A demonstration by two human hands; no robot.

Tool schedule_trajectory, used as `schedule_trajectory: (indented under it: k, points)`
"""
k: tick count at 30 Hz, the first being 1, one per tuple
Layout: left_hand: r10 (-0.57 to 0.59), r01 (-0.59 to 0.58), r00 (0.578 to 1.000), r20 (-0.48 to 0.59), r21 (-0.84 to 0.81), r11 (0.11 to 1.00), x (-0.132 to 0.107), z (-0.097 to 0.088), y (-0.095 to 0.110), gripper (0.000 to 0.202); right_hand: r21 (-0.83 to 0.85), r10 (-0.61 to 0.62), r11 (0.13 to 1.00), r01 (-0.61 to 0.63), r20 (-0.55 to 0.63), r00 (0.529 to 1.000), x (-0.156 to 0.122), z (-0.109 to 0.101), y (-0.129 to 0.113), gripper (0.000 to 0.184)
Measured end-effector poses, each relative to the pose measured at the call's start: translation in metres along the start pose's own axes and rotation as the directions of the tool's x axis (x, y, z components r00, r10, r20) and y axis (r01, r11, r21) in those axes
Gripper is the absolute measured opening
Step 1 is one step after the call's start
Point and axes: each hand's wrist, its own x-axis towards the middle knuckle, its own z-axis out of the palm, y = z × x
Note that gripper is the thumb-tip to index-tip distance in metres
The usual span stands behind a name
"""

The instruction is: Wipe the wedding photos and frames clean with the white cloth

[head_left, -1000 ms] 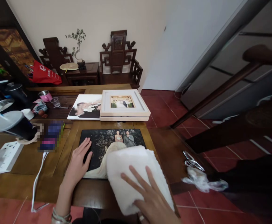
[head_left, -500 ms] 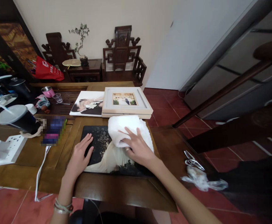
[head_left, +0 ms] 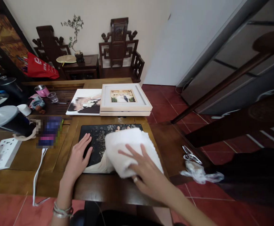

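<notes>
A dark photo panel with a pale gown printed on it lies flat near the table's front edge. My left hand rests on the panel's left side, fingers stretched out, holding nothing. Over the right part of the panel lies a folded white towel, which hides much of the picture. My right hand presses down on this towel with fingers spread across it and the thumb side at its lower fold. Part of the towel hangs past the panel's lower right edge.
Behind the panel lie stacked light wooden picture frames and a white-edged photo print. To the left are a phone, a power strip and a lidded cup. Scissors and a plastic bag lie to the right.
My right hand has drawn the towel toward me and slightly right, uncovering the panel's top edge. My left hand stays on the panel. The view has shifted a little.
</notes>
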Motion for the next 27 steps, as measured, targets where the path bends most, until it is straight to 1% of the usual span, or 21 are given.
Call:
schedule_trajectory:
  k: [4,6,7,9,12,14,16,18,19,20,22,24,27]
  points:
    - [0.009,-0.009,1.000,-0.010,-0.003,1.000,0.000,-0.001,0.000,0.039,-0.049,0.034,0.998,-0.037,-0.064,0.997,0.049,-0.009,0.038,0.039]
    - [0.010,-0.010,1.000,-0.022,-0.007,1.000,-0.001,-0.001,-0.001,0.039,-0.065,0.044,0.997,-0.049,-0.077,0.996,0.062,-0.010,0.049,0.039]
    - [0.010,-0.010,1.000,-0.025,-0.010,1.000,-0.001,0.000,-0.001,0.039,-0.069,0.044,0.996,-0.050,-0.087,0.995,0.064,-0.010,0.050,0.038]
    - [0.008,-0.008,1.000,-0.021,-0.014,1.000,-0.001,0.000,-0.002,0.039,-0.066,0.040,0.997,-0.047,-0.106,0.994,0.056,-0.006,0.045,0.036]
    - [0.005,-0.005,1.000,-0.014,-0.014,1.000,0.000,0.000,-0.002,0.039,-0.050,0.025,0.998,-0.030,-0.101,0.995,0.022,0.005,0.018,0.037]
    - [0.001,-0.002,1.000,-0.017,-0.018,1.000,0.000,0.001,-0.001,0.039,-0.047,0.001,0.999,-0.003,-0.055,0.998,-0.005,0.011,-0.004,0.039]
    - [-0.007,0.007,1.000,-0.013,-0.019,1.000,0.000,0.001,-0.001,0.040,-0.053,-0.023,0.998,0.023,0.002,1.000,-0.028,0.016,-0.022,0.036]
    - [-0.014,0.014,1.000,-0.006,-0.016,1.000,0.000,0.001,-0.001,0.040,-0.052,-0.036,0.998,0.039,0.048,0.998,-0.039,0.016,-0.030,0.035]
    - [-0.015,0.015,1.000,-0.003,-0.013,1.000,0.000,0.001,-0.001,0.040,-0.047,-0.038,0.998,0.041,0.064,0.997,-0.039,0.015,-0.030,0.035]
    - [-0.013,0.013,1.000,-0.002,-0.012,1.000,0.000,0.001,-0.002,0.040,-0.038,-0.036,0.998,0.039,0.074,0.997,-0.036,0.013,-0.027,0.037]
    - [-0.009,0.009,1.000,-0.004,-0.010,1.000,0.000,0.000,-0.002,0.040,-0.024,-0.023,0.999,0.025,0.067,0.998,-0.022,0.007,-0.015,0.040]
    - [-0.005,0.005,1.000,-0.008,-0.009,1.000,0.000,0.000,-0.002,0.040,-0.024,-0.007,1.000,0.008,0.029,1.000,0.000,0.000,0.003,0.040]
    - [0.001,-0.001,1.000,-0.013,-0.004,1.000,0.000,0.000,-0.001,0.039,-0.043,0.018,0.999,-0.019,-0.020,1.000,0.038,-0.011,0.033,0.035]
